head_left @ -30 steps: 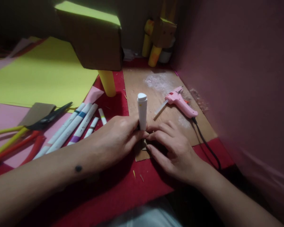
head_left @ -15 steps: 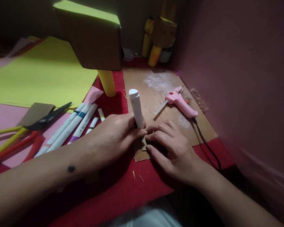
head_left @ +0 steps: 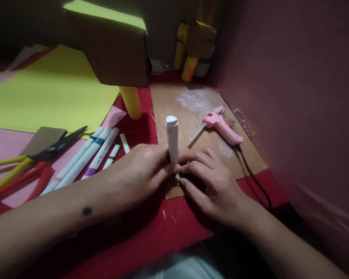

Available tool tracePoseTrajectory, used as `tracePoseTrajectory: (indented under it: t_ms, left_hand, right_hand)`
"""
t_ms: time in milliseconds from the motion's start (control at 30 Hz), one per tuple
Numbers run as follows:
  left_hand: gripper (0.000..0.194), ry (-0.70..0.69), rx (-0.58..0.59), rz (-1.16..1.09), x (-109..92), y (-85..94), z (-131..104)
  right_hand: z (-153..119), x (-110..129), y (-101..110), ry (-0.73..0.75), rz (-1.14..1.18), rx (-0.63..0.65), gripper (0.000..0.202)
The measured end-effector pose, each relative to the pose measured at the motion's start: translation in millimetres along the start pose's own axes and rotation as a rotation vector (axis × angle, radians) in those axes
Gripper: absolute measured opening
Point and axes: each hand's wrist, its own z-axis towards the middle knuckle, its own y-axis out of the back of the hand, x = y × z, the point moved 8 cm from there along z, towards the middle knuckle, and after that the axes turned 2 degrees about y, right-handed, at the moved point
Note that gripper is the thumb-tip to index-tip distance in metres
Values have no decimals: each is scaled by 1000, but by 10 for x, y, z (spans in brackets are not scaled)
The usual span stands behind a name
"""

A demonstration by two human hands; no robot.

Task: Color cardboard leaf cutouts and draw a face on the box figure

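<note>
My left hand (head_left: 147,166) is closed around a white marker (head_left: 172,141) that stands nearly upright, its rounded end up. The marker's lower tip is hidden behind my fingers. Below it a small piece of cardboard (head_left: 174,192) lies near the front of the red surface, with a smaller scrap (head_left: 177,179) on top, mostly covered. My right hand (head_left: 212,184) is bent over from the right, its fingertips pressed at this scrap's edge, right beside the left fingers.
A pink glue gun (head_left: 223,126) with a black cord rests on a cardboard sheet (head_left: 168,97). Several markers (head_left: 90,155) and scissors (head_left: 58,149) lie left, near yellow paper (head_left: 52,91). A cardboard box shape (head_left: 116,50) on a yellow leg stands behind. A wall (head_left: 302,97) bounds the right.
My left hand has shifted slightly right and toward me, bringing the marker more upright and covering more of the scrap. My right hand stays nearly still.
</note>
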Motion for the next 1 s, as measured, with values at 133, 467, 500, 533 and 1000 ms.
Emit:
tracePoseTrajectory:
  t_ms: [133, 467, 500, 533, 1000]
  left_hand:
    - [20, -28, 40, 14, -42, -30, 8]
    - [16, -38, -60, 45, -11, 24, 54]
    - [16, -41, -75, 44, -10, 26, 61]
    - [16, -41, -98, 48, -8, 37, 69]
    - [13, 154, -313, -203, 78, 355, 0]
  right_hand:
    - [2, 3, 7, 1, 6, -3, 12]
    - [-6, 7, -8, 10, -9, -12, 10]
    - [-7, 4, -9, 13, -7, -14, 9]
    - [-8, 1, -8, 16, -8, -17, 9]
    - [-25, -17, 4, -18, -10, -22, 10]
